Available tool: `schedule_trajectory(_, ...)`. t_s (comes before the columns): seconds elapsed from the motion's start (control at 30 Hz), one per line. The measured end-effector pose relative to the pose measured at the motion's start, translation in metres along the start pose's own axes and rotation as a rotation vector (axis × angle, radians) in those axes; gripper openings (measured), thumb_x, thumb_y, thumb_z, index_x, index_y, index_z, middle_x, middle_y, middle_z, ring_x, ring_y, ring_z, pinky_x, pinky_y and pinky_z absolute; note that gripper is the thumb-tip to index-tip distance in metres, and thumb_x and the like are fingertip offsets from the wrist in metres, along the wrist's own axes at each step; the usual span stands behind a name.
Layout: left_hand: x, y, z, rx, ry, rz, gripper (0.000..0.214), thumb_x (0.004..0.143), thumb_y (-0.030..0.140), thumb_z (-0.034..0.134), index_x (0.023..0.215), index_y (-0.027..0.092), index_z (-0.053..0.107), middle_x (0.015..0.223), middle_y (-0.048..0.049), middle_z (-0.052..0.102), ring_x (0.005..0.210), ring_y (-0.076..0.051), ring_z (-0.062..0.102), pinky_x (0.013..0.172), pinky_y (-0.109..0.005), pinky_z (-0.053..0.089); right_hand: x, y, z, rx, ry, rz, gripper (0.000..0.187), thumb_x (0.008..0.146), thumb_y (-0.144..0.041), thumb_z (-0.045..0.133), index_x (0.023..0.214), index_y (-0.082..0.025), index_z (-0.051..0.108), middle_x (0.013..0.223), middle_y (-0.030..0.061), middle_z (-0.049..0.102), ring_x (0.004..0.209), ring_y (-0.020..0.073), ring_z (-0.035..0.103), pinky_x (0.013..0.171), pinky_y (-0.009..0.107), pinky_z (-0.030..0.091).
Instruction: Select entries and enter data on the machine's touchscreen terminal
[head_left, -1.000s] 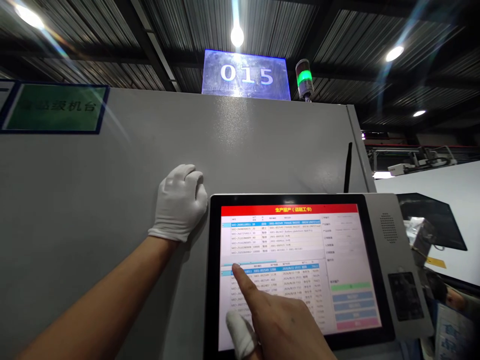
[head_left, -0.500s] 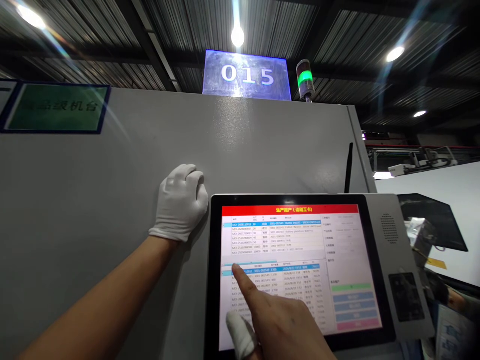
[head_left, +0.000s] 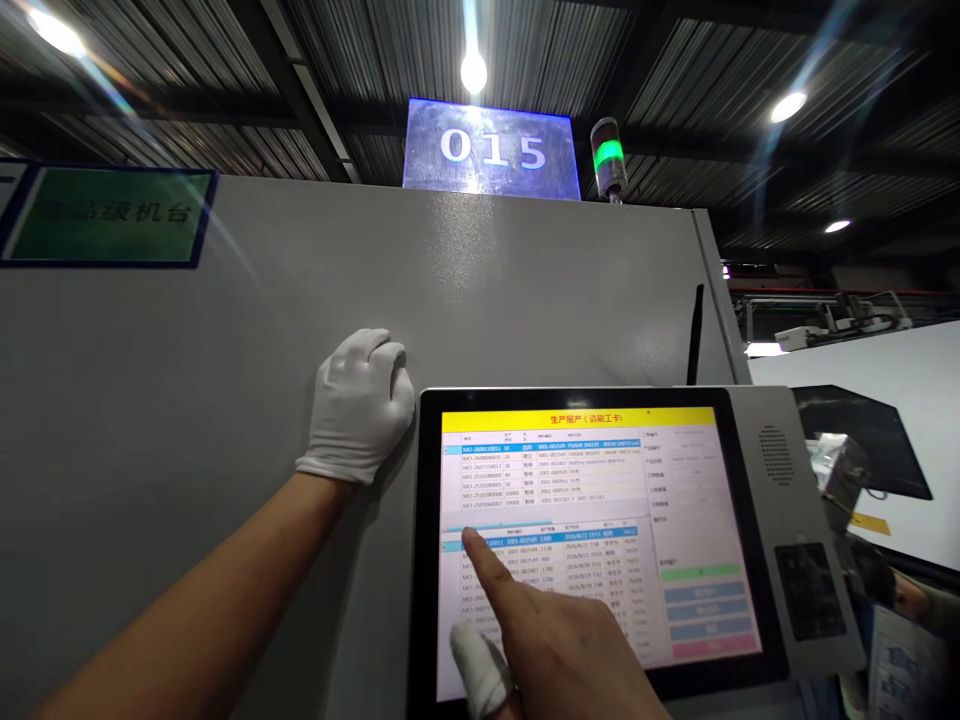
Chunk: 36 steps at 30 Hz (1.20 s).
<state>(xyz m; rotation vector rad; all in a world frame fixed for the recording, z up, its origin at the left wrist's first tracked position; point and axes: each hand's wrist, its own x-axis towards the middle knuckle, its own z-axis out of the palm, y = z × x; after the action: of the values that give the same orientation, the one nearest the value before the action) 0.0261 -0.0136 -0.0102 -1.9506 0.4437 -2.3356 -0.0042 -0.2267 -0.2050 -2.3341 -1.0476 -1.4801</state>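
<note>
Gray cabinet (head_left: 525, 300) fills most of the view. Monitor (head_left: 592, 480) at its lower right, yellow bar above two lists. Right hand (head_left: 570, 640) over it: index finger out at lower list's left side, contact unclear; thumb spread, other fingers hidden, no grip visible. Left hand (head_left: 360, 405), white-gloved, just left of monitor: fingers curled, can't tell if holding anything. 015 sign (head_left: 491, 172) up top.
</note>
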Motion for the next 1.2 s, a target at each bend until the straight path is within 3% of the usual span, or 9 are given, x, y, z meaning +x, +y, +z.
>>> schedule_trajectory(0.8,0.000,-0.001,0.001,0.022,0.002,0.005,0.019,0.092,0.023,0.051,0.109,0.022,0.061,0.131,-0.0104,0.059,0.131,-0.032,0.052,0.109,-0.048,0.043,-0.005,0.004,-0.005,0.041,-0.005,0.014,0.107,0.068,-0.025,0.060,0.158,-0.019,0.004,0.064,-0.0044,0.063,0.044,0.0182,0.052,0.047,0.031,0.012)
schedule_trajectory(1.03,0.001,0.000,-0.001,0.015,-0.005,-0.006,0.019,0.093,0.023,0.051,0.108,0.022,0.062,0.130,-0.0104,0.059,0.129,-0.032,0.053,0.108,-0.047,0.043,-0.004,0.003,-0.011,0.023,-0.050,0.006,0.092,0.080,-0.018,0.056,0.158,-0.015,0.007,0.069,-0.0024,0.068,0.047,0.0192,0.060,0.045,0.032,0.015)
schedule_trajectory(1.2,0.000,0.001,0.000,0.034,0.004,-0.004,0.020,0.092,0.023,0.051,0.109,0.020,0.062,0.132,-0.0109,0.059,0.130,-0.031,0.052,0.110,-0.046,0.042,-0.009,0.004,-0.013,0.030,-0.006,-0.030,0.079,0.088,-0.025,0.056,0.157,-0.018,0.018,0.066,-0.0041,0.068,0.043,0.0171,0.057,0.042,0.031,0.018)
